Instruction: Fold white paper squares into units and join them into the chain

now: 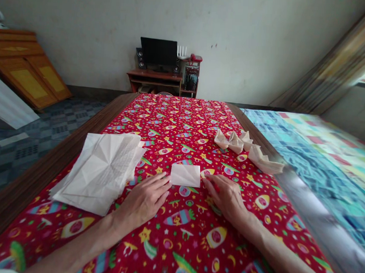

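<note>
A small rectangle of folded white paper (185, 175) lies flat on the red patterned cloth (183, 130), between my hands. My left hand (150, 196) rests on the cloth with its fingers stretched out, the tips at the paper's left edge. On the other side, my right hand (225, 193) lies just off the paper's right edge, its fingers loosely bent and apart with nothing in them. To the left of my left hand is a stack of creased white sheets (99, 171), with fold lines fanning out on the top one.
Several folded paper shapes (235, 143) stand at the right, near a nested paper bundle (264, 160) by the table edge. Beyond the table are a monitor (159, 52) on a desk and a wooden cabinet (27, 67). A bed (306, 159) adjoins the right side.
</note>
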{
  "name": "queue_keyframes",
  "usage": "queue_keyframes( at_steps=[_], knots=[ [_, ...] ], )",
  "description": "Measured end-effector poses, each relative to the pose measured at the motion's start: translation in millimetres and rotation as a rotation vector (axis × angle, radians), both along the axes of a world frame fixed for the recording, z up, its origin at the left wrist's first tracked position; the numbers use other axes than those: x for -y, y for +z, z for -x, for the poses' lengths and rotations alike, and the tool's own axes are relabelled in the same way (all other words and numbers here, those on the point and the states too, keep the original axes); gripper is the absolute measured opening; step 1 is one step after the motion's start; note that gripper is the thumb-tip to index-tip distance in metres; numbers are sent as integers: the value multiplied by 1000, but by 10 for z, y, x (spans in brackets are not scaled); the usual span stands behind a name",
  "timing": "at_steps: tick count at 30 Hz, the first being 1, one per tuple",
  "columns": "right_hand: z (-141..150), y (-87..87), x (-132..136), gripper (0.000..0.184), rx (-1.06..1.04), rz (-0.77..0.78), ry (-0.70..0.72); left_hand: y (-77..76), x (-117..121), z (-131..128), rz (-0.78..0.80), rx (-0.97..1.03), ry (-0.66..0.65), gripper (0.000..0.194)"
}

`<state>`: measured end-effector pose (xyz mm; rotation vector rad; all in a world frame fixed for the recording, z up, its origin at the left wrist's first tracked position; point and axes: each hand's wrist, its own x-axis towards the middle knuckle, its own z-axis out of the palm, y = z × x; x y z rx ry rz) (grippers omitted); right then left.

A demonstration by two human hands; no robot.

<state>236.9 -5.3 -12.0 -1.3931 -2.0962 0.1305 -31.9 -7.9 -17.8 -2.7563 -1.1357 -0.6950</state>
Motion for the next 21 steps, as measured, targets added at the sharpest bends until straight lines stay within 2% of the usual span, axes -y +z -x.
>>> queue_keyframes(
  at_steps=[2, 5, 11, 13, 16, 19, 21],
  knots=[
    [38, 9, -77, 25, -33, 125, -82, -1, 2, -10, -23, 20, 2, 29],
    [118, 40, -153, 25, -21, 273, -93, 7, 10, -18, -36, 45, 8, 28],
    [209, 63, -129, 20, 5, 342, -81, 17, 9, -20, -65, 65, 8, 28],
    [199, 40, -112, 19, -60, 295, -25, 39, 8, -16, -65, 74, 21, 28],
    [150, 51, -120, 18, -185, 107, -12, 101, 0, 2, -68, 108, 38, 28],
    [62, 176, -157, 19, -236, -128, -44, 167, -23, 32, -61, 134, 23, 28],
    [4, 285, -173, 20, -198, -259, -59, 203, -39, 53, -44, 137, 4, 29]
  ],
)
